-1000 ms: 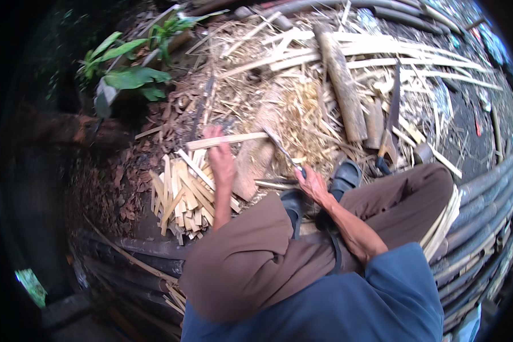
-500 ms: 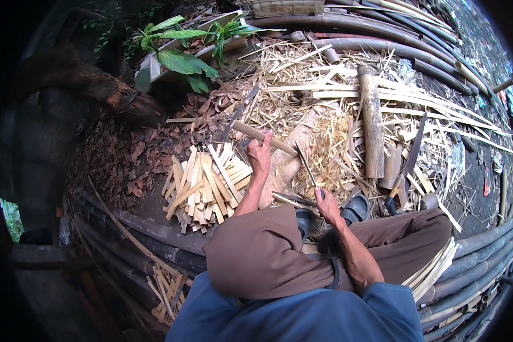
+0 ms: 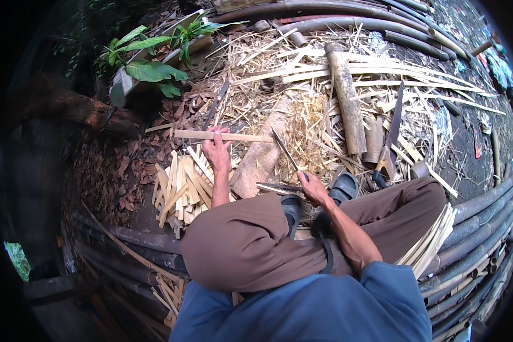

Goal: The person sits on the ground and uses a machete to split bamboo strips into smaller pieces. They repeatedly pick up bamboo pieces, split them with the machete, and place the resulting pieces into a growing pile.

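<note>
A pale bamboo strip (image 3: 245, 137) lies nearly level in front of me, gripped near its left part by my left hand (image 3: 216, 149). My right hand (image 3: 313, 188) is closed on the handle of a knife (image 3: 284, 149). The blade slants up and left, its tip beside the strip's right end; whether they touch I cannot tell. Beneath the strip a thick wooden log (image 3: 251, 174) rests on the ground. Just below my left hand is a pile of split bamboo pieces (image 3: 182, 182).
A handsaw (image 3: 391, 131) leans beside a bamboo pole section (image 3: 346, 102) on the right. Shavings (image 3: 308, 119) and long split strips (image 3: 382, 69) cover the ground. A second blade (image 3: 216, 105) lies beyond my left hand. Bamboo poles (image 3: 481, 214) are stacked at right.
The strip has gone from slanting down rightward to nearly level, and its narrower side now shows. Both hands keep their grips. The whole view has shifted, so the surroundings sit farther left.
</note>
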A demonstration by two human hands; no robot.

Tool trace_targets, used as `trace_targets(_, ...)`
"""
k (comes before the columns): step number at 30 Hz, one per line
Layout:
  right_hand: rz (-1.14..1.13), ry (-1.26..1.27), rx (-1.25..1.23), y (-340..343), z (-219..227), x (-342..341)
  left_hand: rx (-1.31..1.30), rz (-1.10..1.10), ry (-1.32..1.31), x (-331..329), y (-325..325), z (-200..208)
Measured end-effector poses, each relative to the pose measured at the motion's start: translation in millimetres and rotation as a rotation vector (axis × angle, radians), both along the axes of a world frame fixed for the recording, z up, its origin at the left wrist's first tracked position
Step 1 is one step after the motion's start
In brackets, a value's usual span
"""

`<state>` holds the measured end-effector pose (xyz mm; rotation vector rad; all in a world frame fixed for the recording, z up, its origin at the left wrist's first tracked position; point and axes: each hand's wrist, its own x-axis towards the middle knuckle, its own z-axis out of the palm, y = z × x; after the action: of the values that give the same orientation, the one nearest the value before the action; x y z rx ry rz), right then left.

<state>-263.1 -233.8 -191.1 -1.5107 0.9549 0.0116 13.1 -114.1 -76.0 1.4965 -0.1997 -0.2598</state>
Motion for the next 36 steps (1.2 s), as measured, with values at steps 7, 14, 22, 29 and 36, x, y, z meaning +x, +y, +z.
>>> trace_targets(7, 0.052, -0.029, -0.091, 4, -2, 5, 0.01, 0.046, -0.174, -3, 16, -14)
trace_targets(14, 0.013, -0.129, 0.037, 5, 87, 26, 0.243, -0.137, -0.251, -19, 6, 34)
trace_targets(22, 0.179, -0.447, -0.187, -14, 210, 45, 0.346, -0.447, -0.299, -59, -13, 62)
trace_targets(29, 0.154, -0.427, 0.091, 0, 279, 34, 0.286, -0.528, -0.555, -75, -25, 49)
trace_targets(36, 0.095, -0.405, 0.126, 2, 267, 32, 0.227, -0.573, -0.562, -85, -27, 57)
